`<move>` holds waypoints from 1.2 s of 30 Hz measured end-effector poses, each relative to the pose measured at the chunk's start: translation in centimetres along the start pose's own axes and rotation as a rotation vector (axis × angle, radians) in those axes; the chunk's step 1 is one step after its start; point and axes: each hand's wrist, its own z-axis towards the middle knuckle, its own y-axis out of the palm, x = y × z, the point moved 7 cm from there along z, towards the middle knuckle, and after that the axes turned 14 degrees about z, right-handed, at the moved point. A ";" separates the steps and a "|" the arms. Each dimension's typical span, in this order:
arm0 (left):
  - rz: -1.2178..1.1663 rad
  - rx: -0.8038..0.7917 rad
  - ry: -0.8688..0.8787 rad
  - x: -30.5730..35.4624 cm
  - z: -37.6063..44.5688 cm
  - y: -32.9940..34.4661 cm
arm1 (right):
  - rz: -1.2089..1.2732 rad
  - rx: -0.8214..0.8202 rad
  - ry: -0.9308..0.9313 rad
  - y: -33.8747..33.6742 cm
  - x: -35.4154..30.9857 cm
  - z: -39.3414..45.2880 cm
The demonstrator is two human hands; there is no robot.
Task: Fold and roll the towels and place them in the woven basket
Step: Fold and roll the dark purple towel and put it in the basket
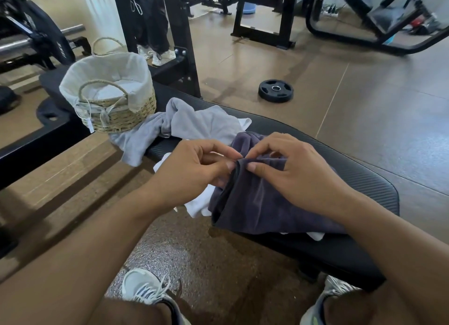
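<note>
Both the left hand [194,169] and right hand [289,169] pinched the dark towel [262,203]; the white towel [196,205] beneath risked dragging off the tabletop [364,178].

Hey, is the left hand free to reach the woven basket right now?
Probably not yet: the left hand is pinching the dark towel together with the right hand. Nothing blocks the way to the woven basket.

Soft, even daylight from upper left, faint shadows, sharp centre, wide-angle bending at edges.
</note>
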 end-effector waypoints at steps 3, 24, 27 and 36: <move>-0.016 0.043 -0.016 0.1 0.0 -0.2 | 0.002 -0.005 -0.020 -0.1 0.0 -0.1; 0.051 0.125 0.019 1.2 -0.4 -0.1 | -0.021 -0.076 -0.007 0.7 1.3 0.5; 0.139 0.127 0.051 0.9 0.0 -0.7 | -0.235 -0.223 0.096 -0.4 4.4 1.1; 0.245 -0.013 0.042 -0.9 0.6 -2.2 | -0.364 -0.236 0.184 -4.7 8.3 1.4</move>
